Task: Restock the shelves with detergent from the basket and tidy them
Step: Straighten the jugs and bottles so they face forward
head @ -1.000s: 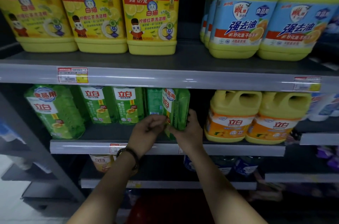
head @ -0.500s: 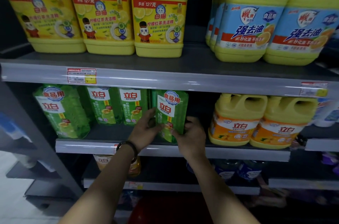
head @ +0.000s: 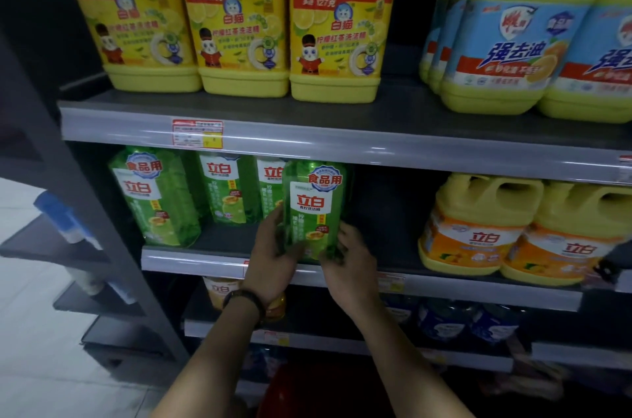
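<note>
Standing on the shelf (head: 191,262), the green detergent bottle (head: 313,209) is clasped between left hand (head: 273,257) and right hand (head: 349,263).

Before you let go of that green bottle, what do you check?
1. Grip: left hand and right hand both hold the bottle: ok.
2. Label faces out: ok.
3. Base flat on the shelf: cannot tell, the hands hide it.
4. Free space toward the orange jugs: ok.
5. Clear of the green bottle behind: cannot tell.
</note>
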Demonstrator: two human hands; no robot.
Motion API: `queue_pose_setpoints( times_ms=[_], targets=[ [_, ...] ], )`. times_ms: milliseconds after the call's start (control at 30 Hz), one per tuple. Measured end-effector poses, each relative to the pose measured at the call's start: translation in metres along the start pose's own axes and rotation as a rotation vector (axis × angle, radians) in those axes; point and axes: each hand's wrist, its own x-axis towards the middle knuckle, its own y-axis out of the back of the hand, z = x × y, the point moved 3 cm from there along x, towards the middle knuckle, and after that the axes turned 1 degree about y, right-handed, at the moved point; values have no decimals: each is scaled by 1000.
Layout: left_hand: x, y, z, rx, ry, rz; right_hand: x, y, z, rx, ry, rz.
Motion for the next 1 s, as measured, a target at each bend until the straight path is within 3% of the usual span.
queue_pose_setpoints(
  times_ms=[600, 1000],
  targets=[
    [0, 101, -30, 133, 115, 150, 5, -112, -45, -11, 29, -356],
    [-8, 121, -23, 115, 134, 242, 10, -144, -62, 10, 60, -432]
  ],
)
